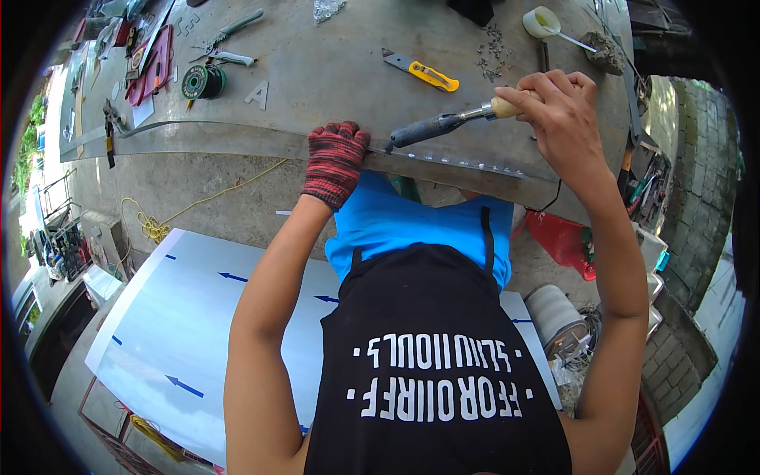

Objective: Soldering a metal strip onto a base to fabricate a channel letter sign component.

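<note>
My left hand [336, 165], in a red and black knit glove, closes over the near edge of a long, thin metal strip [229, 140]. The strip runs along the table's front edge, bowing up a little toward the left. Bare, my right hand [560, 111] grips the light wooden handle of a soldering iron [443, 125]. Its thick dark head points left, with the tip close to the strip just right of my glove; whether they touch I cannot tell. Shiny spots line the edge right of the tip.
On the metal table [332, 63] lie a yellow utility knife [421, 71], a green-rimmed wire spool [203, 81], pliers [229, 30] and scattered small metal bits [494, 54]. A white cup [541, 22] stands far right. Behind me is a pale sheet [206, 317] with blue arrows.
</note>
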`<state>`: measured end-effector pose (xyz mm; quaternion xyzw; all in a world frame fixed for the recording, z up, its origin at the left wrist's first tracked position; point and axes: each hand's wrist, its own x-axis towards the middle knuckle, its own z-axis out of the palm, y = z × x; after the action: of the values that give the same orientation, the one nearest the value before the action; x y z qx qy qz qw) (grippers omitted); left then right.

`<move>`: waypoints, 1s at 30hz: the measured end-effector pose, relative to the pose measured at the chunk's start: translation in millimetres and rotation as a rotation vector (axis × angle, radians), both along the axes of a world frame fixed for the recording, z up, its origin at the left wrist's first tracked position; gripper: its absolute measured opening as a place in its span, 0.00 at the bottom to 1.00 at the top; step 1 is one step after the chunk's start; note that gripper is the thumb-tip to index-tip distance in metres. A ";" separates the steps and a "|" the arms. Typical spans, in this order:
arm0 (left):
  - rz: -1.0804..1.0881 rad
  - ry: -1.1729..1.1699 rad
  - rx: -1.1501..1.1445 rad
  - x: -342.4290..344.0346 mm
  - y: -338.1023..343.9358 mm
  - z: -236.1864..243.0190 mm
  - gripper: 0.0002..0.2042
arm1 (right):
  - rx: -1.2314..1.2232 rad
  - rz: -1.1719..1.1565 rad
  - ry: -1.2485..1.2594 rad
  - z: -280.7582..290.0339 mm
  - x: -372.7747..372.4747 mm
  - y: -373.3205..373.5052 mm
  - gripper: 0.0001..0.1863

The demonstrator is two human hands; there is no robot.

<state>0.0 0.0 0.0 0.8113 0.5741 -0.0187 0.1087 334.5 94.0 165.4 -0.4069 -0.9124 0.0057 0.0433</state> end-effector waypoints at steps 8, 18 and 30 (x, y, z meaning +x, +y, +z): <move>-0.002 0.008 0.020 -0.1 -1.6 -3.8 0.11 | 0.027 0.008 0.015 2.4 -0.4 -2.5 0.19; 0.001 -0.005 0.015 2.3 0.3 -0.1 0.10 | 0.016 0.003 0.019 1.4 3.8 -5.4 0.19; 0.001 0.014 0.010 3.6 1.0 -0.2 0.10 | 0.044 0.005 0.015 2.0 1.9 -7.9 0.19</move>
<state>3.6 1.0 -0.2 0.8113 0.5755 -0.0216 0.1007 336.4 86.1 167.4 -0.4036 -0.9130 -0.0111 0.0591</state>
